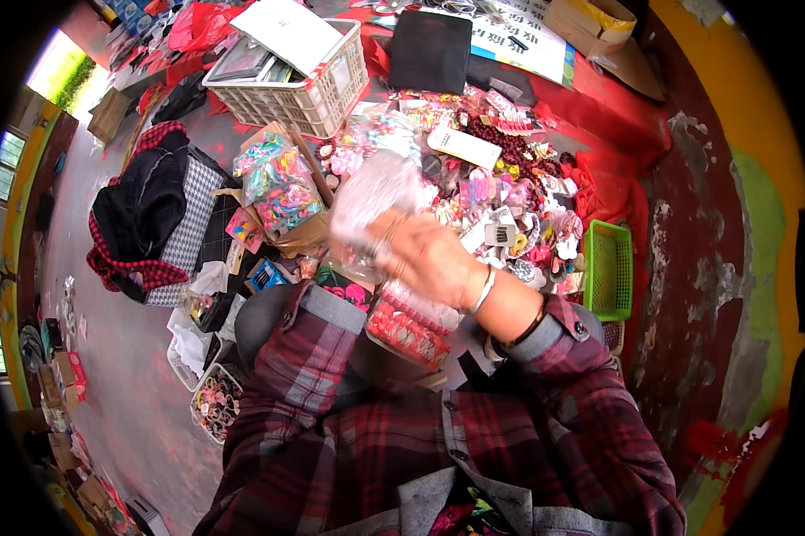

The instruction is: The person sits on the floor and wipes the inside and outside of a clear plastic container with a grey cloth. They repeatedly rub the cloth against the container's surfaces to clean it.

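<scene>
My right hand (431, 261) reaches across from the right, a pale bangle on its wrist. It is blurred, with its fingers closed at the lower part of a translucent, whitish-pink plastic bag (380, 192), also smeared by motion. The bag's contents cannot be made out. My left sleeve cuff (333, 308) shows just below and left of the bag, but the left hand and its fingers are hidden. Under my right hand lies a box of red-and-pink packaged pieces (408, 332). To the left, an open cardboard box (300, 237) holds bags of multicoloured small pieces (288, 196).
Heaped small accessories (509, 188) cover the red cloth ahead. A cream plastic basket (286, 103) stands behind, a green basket (608, 272) at the right. At left are a dark jacket (143, 210) and a tray of hair ties (216, 402). A worn wall (701, 259) bounds the right.
</scene>
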Action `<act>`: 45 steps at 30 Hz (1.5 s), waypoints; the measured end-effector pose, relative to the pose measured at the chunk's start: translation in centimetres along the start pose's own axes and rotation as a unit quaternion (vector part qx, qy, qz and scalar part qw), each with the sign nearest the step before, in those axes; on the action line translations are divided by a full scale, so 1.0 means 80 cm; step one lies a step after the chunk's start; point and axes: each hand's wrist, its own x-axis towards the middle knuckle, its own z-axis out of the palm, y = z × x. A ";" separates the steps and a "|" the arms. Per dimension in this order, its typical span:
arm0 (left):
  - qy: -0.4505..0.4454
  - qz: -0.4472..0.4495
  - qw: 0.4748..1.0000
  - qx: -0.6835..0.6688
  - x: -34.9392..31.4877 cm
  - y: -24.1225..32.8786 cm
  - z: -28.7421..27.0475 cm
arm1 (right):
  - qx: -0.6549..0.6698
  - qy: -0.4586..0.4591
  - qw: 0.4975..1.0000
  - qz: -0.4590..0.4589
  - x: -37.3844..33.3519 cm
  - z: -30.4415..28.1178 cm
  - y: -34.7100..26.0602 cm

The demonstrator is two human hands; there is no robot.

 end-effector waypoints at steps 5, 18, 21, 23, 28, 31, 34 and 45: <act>-0.007 -0.011 1.000 -0.016 -0.012 0.007 -0.010 | -0.094 -0.083 0.991 -0.054 -0.004 0.011 -0.027; -0.128 -0.200 0.958 -0.159 0.005 -0.029 0.010 | -0.033 0.239 0.957 0.163 0.004 -0.020 0.068; -0.012 -0.184 0.970 -0.159 0.007 -0.015 0.020 | 0.345 0.336 0.822 0.304 -0.002 -0.042 0.079; 0.084 -0.103 0.987 -0.085 0.010 -0.014 0.026 | 0.512 0.350 0.718 0.315 0.004 -0.060 0.057; 0.092 -0.004 0.994 -0.051 0.010 -0.009 0.022 | 0.270 0.015 0.936 0.224 0.004 -0.053 0.016; 0.045 -0.003 0.998 -0.048 0.013 -0.008 0.002 | 0.129 -0.062 0.977 0.156 0.000 -0.035 0.010; 0.057 -0.008 0.998 -0.035 0.011 -0.009 0.001 | 0.126 -0.081 0.976 0.157 -0.001 -0.035 0.006; 0.132 -0.024 0.991 0.003 -0.012 -0.018 0.020 | 0.083 -0.061 0.992 0.071 0.000 -0.020 0.005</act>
